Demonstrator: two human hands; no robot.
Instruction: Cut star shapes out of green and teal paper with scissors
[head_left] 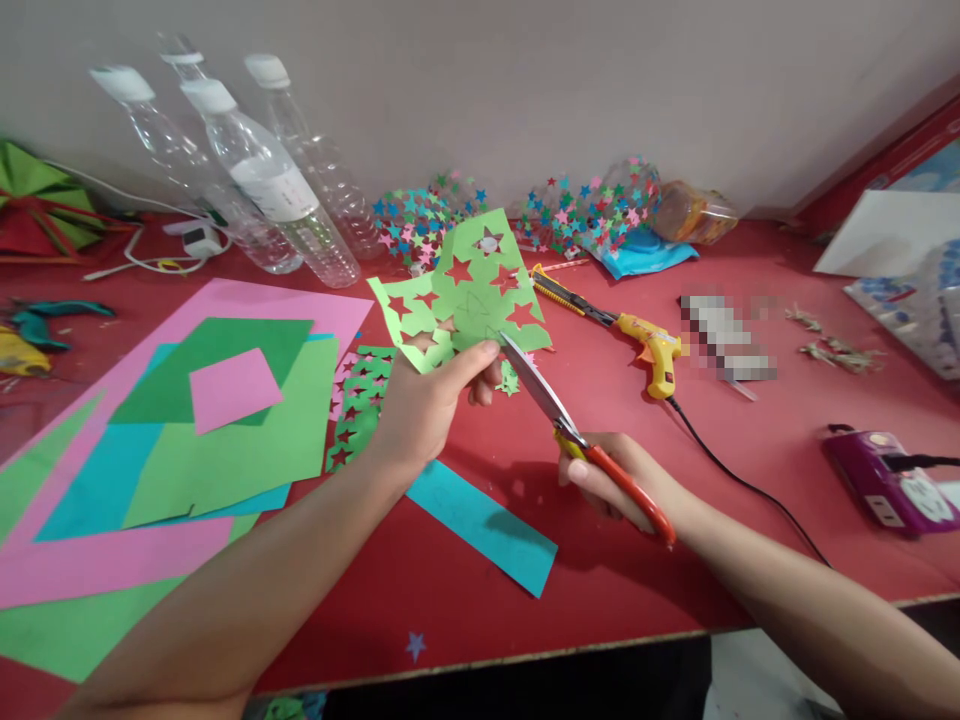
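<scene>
A light green paper sheet (pixel 472 310) with several star-shaped holes is raised above the table. My left hand (pixel 435 400) pinches its lower edge between thumb and fingers. Faint star outlines show on the uncut part. In my right hand (pixel 615 480) is a pair of scissors (pixel 544 395) with red and yellow handles. The tips reach the sheet's lower edge, close to my left thumb. Behind my left hand lies a dark green sheet (pixel 360 420) with star holes. Below the hands rests a blue paper strip (pixel 487 530).
Plastic bottles (pixel 262 180) stand at the back left, near stacked coloured paper (pixel 247 440). Small paper stars (pixel 577 210) are heaped by the wall. On the right are a yellow glue gun (pixel 652 350) with its cord and a purple power socket (pixel 892 480). A utility knife (pixel 559 290) lies behind.
</scene>
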